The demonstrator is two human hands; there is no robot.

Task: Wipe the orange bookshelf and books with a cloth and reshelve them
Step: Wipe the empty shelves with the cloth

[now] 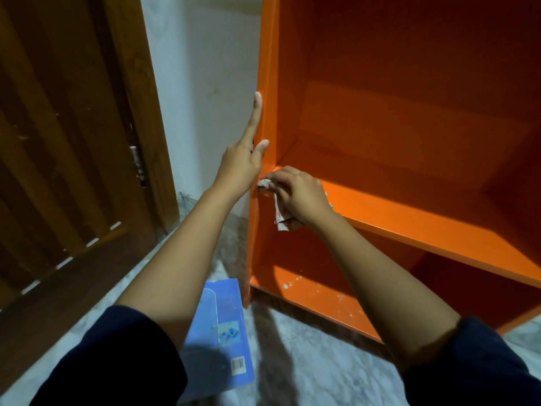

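Gripping cloth (281,221) at front-left corner of shelf (409,221): your right hand (301,194), fingers curled | your left hand (243,162): fingers straight, against left edge of bookshelf (270,68).

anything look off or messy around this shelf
Two things. White specks are scattered over the bottom board of the bookshelf, like paint or plaster flecks. A blue book lies flat on the floor beside it, not shelved.

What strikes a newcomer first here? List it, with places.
A bright orange bookshelf fills the right side. At the left corner of its middle shelf, the right hand has its grip on a crumpled white cloth; the left hand rests against the side panel. A blue paperback book lies on the floor.
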